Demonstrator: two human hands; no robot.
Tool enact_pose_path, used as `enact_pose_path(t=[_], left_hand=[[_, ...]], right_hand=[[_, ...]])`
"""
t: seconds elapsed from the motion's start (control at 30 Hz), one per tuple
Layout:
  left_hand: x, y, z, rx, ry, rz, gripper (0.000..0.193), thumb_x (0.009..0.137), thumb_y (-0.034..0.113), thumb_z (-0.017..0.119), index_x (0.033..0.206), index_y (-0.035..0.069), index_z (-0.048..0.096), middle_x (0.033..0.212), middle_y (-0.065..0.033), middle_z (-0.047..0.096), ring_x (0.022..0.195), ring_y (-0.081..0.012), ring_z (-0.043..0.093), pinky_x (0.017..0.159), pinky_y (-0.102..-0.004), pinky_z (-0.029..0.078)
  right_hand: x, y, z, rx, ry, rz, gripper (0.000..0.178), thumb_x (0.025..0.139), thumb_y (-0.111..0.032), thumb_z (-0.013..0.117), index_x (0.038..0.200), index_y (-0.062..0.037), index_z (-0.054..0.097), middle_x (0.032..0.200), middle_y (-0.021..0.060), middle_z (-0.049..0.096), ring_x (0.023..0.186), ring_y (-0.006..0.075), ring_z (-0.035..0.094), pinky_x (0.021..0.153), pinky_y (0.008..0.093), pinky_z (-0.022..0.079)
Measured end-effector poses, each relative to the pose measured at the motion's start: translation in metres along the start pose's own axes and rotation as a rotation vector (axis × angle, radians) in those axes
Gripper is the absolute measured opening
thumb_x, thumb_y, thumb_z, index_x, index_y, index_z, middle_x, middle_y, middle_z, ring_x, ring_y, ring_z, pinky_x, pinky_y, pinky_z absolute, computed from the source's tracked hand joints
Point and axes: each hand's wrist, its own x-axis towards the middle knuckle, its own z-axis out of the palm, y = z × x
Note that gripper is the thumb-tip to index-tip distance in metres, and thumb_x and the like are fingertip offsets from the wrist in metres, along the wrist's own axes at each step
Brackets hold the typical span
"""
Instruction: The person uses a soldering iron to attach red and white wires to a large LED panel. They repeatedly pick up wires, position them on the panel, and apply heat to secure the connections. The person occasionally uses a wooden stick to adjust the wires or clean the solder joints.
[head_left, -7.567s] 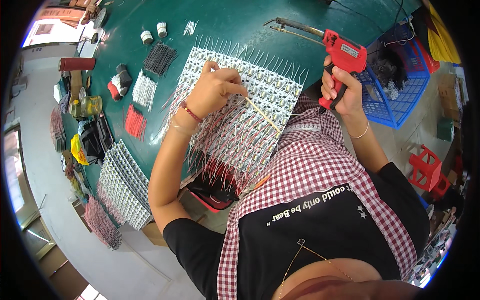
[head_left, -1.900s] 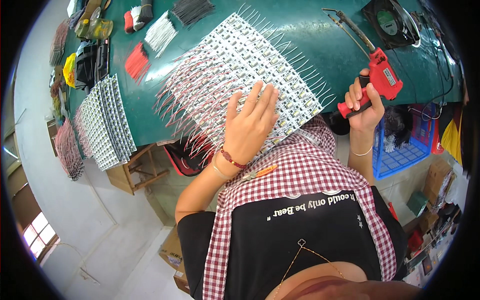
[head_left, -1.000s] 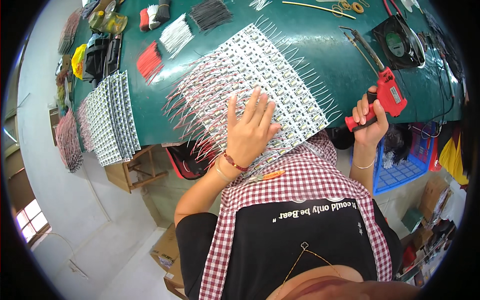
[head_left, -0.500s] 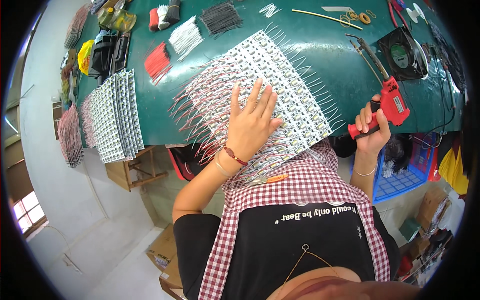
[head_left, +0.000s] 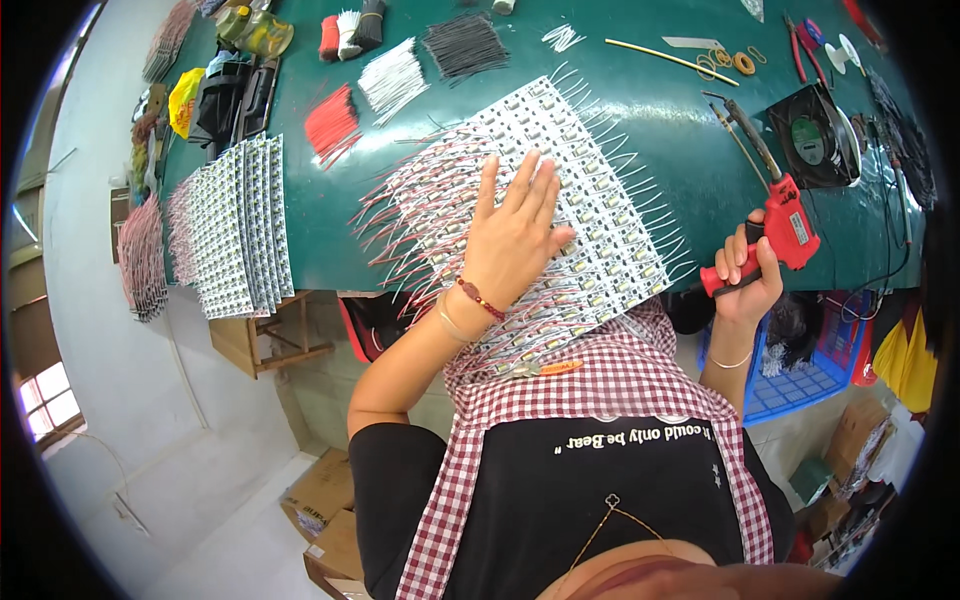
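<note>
A white panel of small circuit boards (head_left: 608,240) lies at an angle on the green table, its near corner over the checked apron. Red and white wires (head_left: 400,225) fringe its left side, and white wires (head_left: 640,180) stick out along the right. My left hand (head_left: 515,228) rests flat on the panel, palm down, with its fingers stretched out. To the right, my right hand (head_left: 750,282) is wrapped round the handle of a red soldering gun (head_left: 792,222). The gun's metal tip points up and away, apart from the panel.
More wired panels (head_left: 238,225) are stacked at the left table edge. Farther back lie bundles of red wires (head_left: 332,122), white wires (head_left: 393,80) and black wires (head_left: 466,47). A black fan (head_left: 815,135) stands behind the gun. Below the right edge is a blue crate (head_left: 800,385).
The whole view has shifted a little, so the table things sit slightly lower and farther right. My left hand has slid slightly farther up the panel. My right hand keeps its grip on the soldering gun.
</note>
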Motion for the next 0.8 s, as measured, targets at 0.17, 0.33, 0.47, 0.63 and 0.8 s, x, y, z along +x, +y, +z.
enact_pose_path(t=[0.17, 0.33, 0.47, 0.63, 0.8], left_hand=[[-0.018, 0.004, 0.006, -0.07, -0.009, -0.059, 0.059, 0.087, 0.045, 0.056, 0.128, 0.003, 0.055, 0.137, -0.0138, 0.052, 0.133, -0.0266, 0.043, 0.115, -0.0493, 0.021], [-0.031, -0.005, 0.001, -0.173, 0.032, -0.038, 0.048, 0.086, 0.036, 0.061, 0.121, 0.004, 0.06, 0.123, -0.0135, 0.061, 0.12, -0.0261, 0.055, 0.11, -0.049, 0.03], [0.004, -0.009, -0.021, -0.143, 0.24, -0.003, 0.038, 0.085, 0.028, 0.065, 0.115, 0.005, 0.062, 0.121, -0.0135, 0.061, 0.12, -0.023, 0.054, 0.109, -0.0482, 0.031], [0.031, -0.026, 0.031, 0.069, 0.053, -0.119, 0.062, 0.093, 0.044, 0.047, 0.135, -0.001, 0.047, 0.145, -0.0172, 0.042, 0.137, -0.0277, 0.035, 0.116, -0.0519, 0.014], [0.019, -0.017, 0.015, 0.195, -0.065, -0.204, 0.069, 0.091, 0.05, 0.048, 0.133, -0.005, 0.048, 0.141, -0.0205, 0.046, 0.136, -0.0318, 0.036, 0.116, -0.0547, 0.012]], right_hand=[[-0.003, -0.002, 0.0, -0.025, 0.02, -0.008, 0.032, 0.094, -0.017, 0.05, 0.121, 0.0002, 0.046, 0.069, 0.0062, 0.047, 0.049, 0.0109, 0.043, 0.049, 0.0264, 0.042], [-0.004, -0.005, -0.007, -0.019, 0.042, -0.012, 0.032, 0.094, -0.017, 0.05, 0.12, 0.0, 0.046, 0.069, 0.006, 0.047, 0.048, 0.0107, 0.042, 0.049, 0.0262, 0.042], [-0.001, -0.006, -0.004, -0.026, 0.044, -0.009, 0.032, 0.095, -0.018, 0.049, 0.12, 0.0003, 0.045, 0.069, 0.0061, 0.047, 0.048, 0.0107, 0.042, 0.048, 0.026, 0.042], [0.003, -0.005, 0.01, -0.001, -0.02, -0.012, 0.031, 0.095, -0.018, 0.049, 0.12, 0.0004, 0.045, 0.068, 0.0061, 0.047, 0.048, 0.0107, 0.042, 0.047, 0.0258, 0.041], [0.0, -0.007, 0.009, -0.021, 0.009, 0.0, 0.031, 0.095, -0.018, 0.049, 0.12, 0.0003, 0.046, 0.068, 0.006, 0.047, 0.048, 0.0105, 0.041, 0.047, 0.0258, 0.041]])
